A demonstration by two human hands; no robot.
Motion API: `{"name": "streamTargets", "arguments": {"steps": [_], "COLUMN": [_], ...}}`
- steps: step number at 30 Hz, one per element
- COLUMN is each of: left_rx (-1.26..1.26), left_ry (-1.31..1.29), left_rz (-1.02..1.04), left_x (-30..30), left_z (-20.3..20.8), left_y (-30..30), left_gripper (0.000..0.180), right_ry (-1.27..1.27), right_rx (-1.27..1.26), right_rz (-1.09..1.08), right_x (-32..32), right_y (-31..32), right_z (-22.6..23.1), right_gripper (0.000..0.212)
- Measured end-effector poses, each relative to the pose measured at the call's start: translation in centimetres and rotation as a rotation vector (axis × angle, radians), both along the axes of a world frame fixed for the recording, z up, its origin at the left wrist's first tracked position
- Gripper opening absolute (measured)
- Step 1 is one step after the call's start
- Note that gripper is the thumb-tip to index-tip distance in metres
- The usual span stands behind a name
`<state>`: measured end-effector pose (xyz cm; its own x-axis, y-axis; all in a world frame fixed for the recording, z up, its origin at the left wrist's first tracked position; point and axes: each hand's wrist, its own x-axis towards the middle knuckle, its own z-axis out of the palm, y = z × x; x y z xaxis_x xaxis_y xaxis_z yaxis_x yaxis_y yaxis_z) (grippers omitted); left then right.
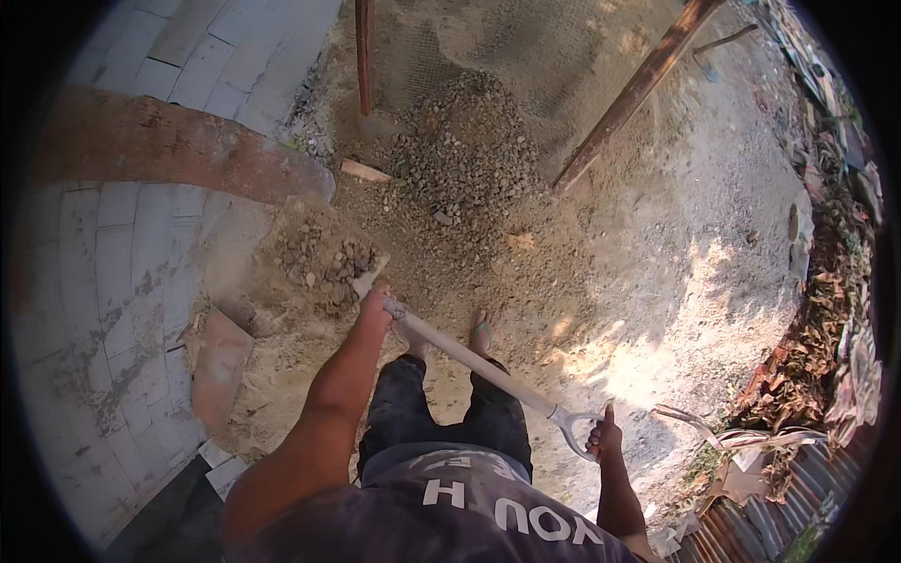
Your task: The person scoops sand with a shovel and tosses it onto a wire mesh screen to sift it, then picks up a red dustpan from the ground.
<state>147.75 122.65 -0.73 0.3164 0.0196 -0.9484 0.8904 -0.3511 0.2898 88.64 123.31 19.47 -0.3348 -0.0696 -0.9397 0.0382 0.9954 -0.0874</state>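
A shovel with a pale shaft slants across the front of my body. Low on the shaft, close to the blade, my left hand is wrapped round it. My right hand grips the D-shaped handle at the other end, off to the right. The blade end points away to the left beside a small heap of stones and sandy soil. Most of the blade is hard to make out. Farther off, a larger gravel pile rises from the ground.
Sheet mesh lies past the gravel. Wooden posts stand right and far. A thick rusty-brown column crosses from the left along a block wall. Dry leaves and corrugated sheets edge the right.
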Motion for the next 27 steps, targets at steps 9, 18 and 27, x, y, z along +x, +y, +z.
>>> {"name": "streamTargets", "arguments": {"steps": [9,18,27], "left_rx": [-0.602,-0.954,-0.241], "left_ry": [-1.199,-0.899,-0.060], "left_rz": [-0.795,-0.853,0.046], "left_x": [2.4,-4.3,-7.2], "left_z": [48.0,47.4,14.2], "left_y": [-36.5,-23.2,14.1], "left_gripper": [0.044,0.055,0.016], "right_ry": [-0.687,-0.267,0.155], "right_rx": [-0.036,-0.212,-0.379], "right_rz": [0.258,0.782,0.394], "right_x": [18.0,6.6,-11.9], "right_y": [-5.9,-4.0,11.3], "right_z": [-2.0,-8.7,2.5], "right_gripper": [0.065,0.065,0.054]}}
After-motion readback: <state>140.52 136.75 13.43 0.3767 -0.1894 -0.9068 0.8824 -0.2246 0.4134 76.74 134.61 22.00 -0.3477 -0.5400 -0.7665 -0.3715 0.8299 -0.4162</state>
